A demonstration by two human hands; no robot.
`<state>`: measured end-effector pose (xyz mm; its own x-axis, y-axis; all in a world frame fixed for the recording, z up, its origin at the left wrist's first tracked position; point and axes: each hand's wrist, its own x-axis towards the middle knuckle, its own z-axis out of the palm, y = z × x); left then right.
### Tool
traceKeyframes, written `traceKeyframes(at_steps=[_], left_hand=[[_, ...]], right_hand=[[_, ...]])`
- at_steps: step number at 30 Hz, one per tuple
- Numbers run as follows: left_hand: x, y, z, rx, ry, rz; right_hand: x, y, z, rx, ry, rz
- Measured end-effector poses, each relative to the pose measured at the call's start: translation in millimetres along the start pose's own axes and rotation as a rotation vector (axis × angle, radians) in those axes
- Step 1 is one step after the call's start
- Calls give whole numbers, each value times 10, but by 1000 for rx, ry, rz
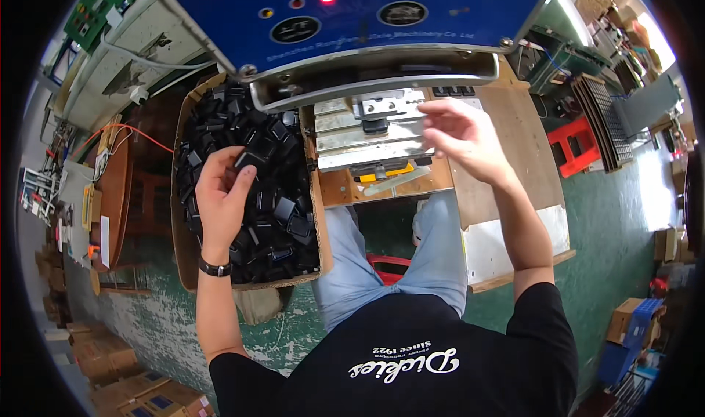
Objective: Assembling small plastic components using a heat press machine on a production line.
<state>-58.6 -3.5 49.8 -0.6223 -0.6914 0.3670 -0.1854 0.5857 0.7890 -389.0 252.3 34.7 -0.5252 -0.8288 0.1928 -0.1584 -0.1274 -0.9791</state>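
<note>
Over a cardboard box [323,230] heaped with black plastic pieces [272,233], my left hand [220,197] pinches one small, squarish black plastic piece [254,157] between thumb and fingers. My right hand [470,142] hovers at the right end of a slotted metal machine bed [341,134]. Its thumb and fingers are apart, and nothing shows between them. A metal fixture block [382,106] is mounted on the bed, and a black piece [375,125] sits at its front edge, a little left of my right fingertips.
A blue machine head [352,20] with a lit red lamp overhangs the bed. Several black pieces [454,91] lie in a row behind my right hand. To the right is a brown board tabletop [529,153], with a red plastic stool [573,147] beyond. A yellow-and-black tool [389,171] lies under the bed's front edge.
</note>
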Motion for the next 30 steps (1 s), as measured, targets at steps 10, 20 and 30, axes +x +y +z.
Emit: traceKeyframes(at_steps=[10,20,30], left_hand=[[221,399,769,-500,-202,-109],[684,577,1429,-156,-314,23],[177,391,1244,19,-62,239]], right_hand=[[554,-216,422,-612,-259,-60],[162,616,-699,-45,288,-101],[214,1956,-2436,-743,680,473]])
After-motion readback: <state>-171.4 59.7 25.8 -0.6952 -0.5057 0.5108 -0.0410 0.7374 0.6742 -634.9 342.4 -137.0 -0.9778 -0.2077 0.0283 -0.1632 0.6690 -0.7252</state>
